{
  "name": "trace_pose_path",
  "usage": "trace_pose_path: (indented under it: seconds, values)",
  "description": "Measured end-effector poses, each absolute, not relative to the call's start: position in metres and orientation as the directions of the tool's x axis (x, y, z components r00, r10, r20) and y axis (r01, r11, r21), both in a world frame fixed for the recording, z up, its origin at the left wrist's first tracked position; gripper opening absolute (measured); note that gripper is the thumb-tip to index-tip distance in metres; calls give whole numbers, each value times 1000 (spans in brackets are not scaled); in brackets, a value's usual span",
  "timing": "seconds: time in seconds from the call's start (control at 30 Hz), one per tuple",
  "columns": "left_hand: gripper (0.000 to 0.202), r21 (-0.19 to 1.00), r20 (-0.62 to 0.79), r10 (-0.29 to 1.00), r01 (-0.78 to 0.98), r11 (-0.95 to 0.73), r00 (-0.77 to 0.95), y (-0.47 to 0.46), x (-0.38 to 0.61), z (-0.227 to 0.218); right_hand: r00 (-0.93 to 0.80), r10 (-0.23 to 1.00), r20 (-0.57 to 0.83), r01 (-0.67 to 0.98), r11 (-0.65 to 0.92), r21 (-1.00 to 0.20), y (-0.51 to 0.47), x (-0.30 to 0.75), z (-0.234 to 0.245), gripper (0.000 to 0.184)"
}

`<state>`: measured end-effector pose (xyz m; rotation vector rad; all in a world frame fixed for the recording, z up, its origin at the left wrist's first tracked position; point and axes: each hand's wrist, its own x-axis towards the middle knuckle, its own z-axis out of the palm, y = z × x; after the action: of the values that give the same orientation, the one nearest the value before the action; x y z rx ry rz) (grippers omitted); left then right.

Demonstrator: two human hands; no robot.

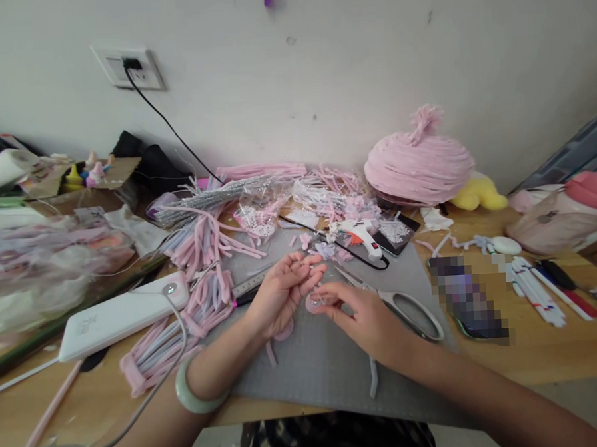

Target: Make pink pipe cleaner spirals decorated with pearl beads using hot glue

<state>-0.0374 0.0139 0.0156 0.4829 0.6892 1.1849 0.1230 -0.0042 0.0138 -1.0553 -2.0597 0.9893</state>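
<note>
My left hand point(282, 292), with a pale green bangle point(194, 392) on the wrist, is palm up over the grey mat point(325, 355), its fingers curled loosely around a small pink round piece point(313, 303). My right hand point(361, 317) meets it from the right, fingertips pinched on that same pink piece. Another pink round piece point(284, 332) and a pink strip lie under the left hand. Scissors point(403, 308) lie just behind the right hand.
Pink pipe cleaners point(204, 245) lie in heaps to the left and behind, beside a white power bank point(118, 316) with a cable. A glue gun point(362, 237) lies behind the hands. A pink wound dome point(418, 160) stands at the back right. White and red sticks point(542, 297) lie right.
</note>
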Motion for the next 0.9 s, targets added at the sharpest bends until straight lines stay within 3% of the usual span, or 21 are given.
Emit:
trace_pose_path:
  seconds: [0.1, 0.2, 0.27, 0.33, 0.43, 0.53, 0.6, 0.77, 0.9]
  values:
    - [17, 652, -195, 946, -686, 324, 261, 6, -32, 15, -464, 797, 386, 303, 552, -777, -5, 126, 11, 13]
    - [14, 655, -139, 940, -683, 323, 311, 3, -32, 14, -461, 629, 626, 211, 763, -611, -3, 130, 12, 12]
    - [6, 639, -128, 946, -704, 309, 299, 4, -35, 17, -477, 513, 714, 146, 847, -511, -3, 135, 16, 17]
    - [14, 598, -125, 960, -753, 275, 252, 8, -40, 22, -533, 441, 722, 75, 875, -479, -5, 141, 21, 21]
    - [28, 566, -70, 977, -798, 204, 200, 12, -45, 28, -560, 531, 635, 17, 774, -632, -12, 150, 24, 15]
    - [36, 622, -27, 960, -747, 233, 277, 9, -43, 27, -399, 809, 432, -11, 467, -884, -17, 157, 23, 10]
    - [42, 667, -33, 916, -674, 317, 399, 3, -37, 23, -283, 927, 248, -89, 232, -969, -19, 161, 22, 15]
    - [55, 743, -176, 684, -360, 564, 708, -14, -20, 9, -292, 954, -65, -189, -124, -974, -21, 162, 25, 24]
    - [32, 795, -252, 653, -232, 560, 714, -17, -13, 10, -322, 940, -110, -57, -135, -989, -21, 156, 32, 24]
